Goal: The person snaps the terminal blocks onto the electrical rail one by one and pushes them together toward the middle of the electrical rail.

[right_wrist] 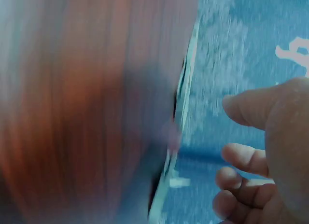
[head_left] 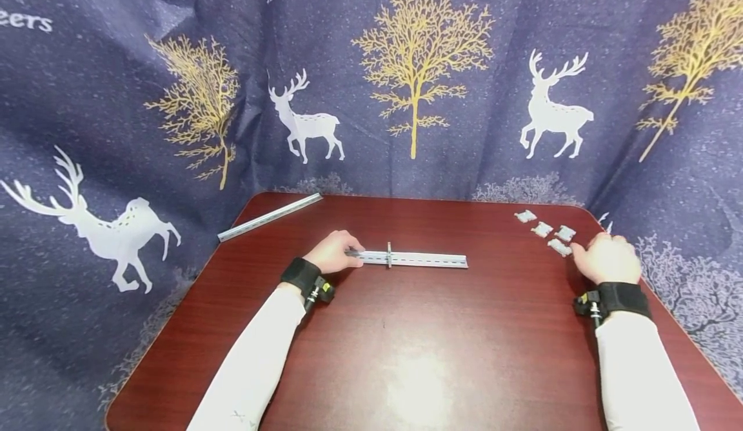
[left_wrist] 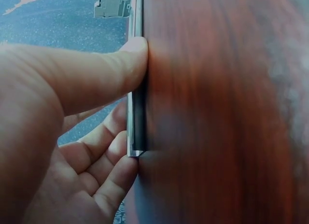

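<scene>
My left hand grips the left end of a slotted metal DIN rail lying across the table. In the left wrist view the thumb presses one side of the rail while curled fingers touch the other side and its end. One grey terminal block stands upright across the rail, to the right of the hand. On the right, my right hand is beside several loose pale grey terminal blocks. The right wrist view shows its fingers loosely bent and apart from the thumb, with nothing between them.
A second metal rail lies slanted at the back left of the dark red table. Behind the table hangs a blue cloth printed with deer and trees, which also drapes along both sides.
</scene>
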Demonstrator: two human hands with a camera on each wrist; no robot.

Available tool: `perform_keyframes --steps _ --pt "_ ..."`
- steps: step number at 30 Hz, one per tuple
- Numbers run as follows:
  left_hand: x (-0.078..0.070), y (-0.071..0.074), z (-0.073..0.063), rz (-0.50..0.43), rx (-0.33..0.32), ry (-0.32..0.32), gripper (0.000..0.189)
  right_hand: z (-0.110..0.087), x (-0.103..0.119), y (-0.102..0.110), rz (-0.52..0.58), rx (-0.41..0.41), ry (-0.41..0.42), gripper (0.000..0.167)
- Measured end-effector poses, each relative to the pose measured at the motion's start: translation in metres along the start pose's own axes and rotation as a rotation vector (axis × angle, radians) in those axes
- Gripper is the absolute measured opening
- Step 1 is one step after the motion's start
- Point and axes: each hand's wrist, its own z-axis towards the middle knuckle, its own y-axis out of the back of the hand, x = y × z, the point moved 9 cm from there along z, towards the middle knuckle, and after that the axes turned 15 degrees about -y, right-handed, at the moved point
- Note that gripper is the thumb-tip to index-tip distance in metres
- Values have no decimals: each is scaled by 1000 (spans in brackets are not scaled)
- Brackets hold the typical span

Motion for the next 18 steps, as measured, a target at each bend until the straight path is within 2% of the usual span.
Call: perform_keyframes --steps 1,3,6,7,8,10,18 --pt "8 -4 1 -2 -13 -30 33 1 -7 1 -18 8 -13 63" --pt "12 -6 2 7 -35 -66 32 2 -20 1 -40 33 -47 74" --pt "12 -6 2 8 -42 -86 32 4 -35 -1 -62 74 -78 82" --pt "12 -7 2 9 -39 -80 32 4 -39 -2 -67 87 -85 85" --pt "4 -3 1 8 -30 -56 31 3 -42 -2 -72 100 -95 86" --pt "-1 0 0 5 -15 -28 30 1 -45 -3 -81 127 -109 90" --pt "-5 1 -1 42 13 8 31 -8 -44 -4 -112 238 -112 93"
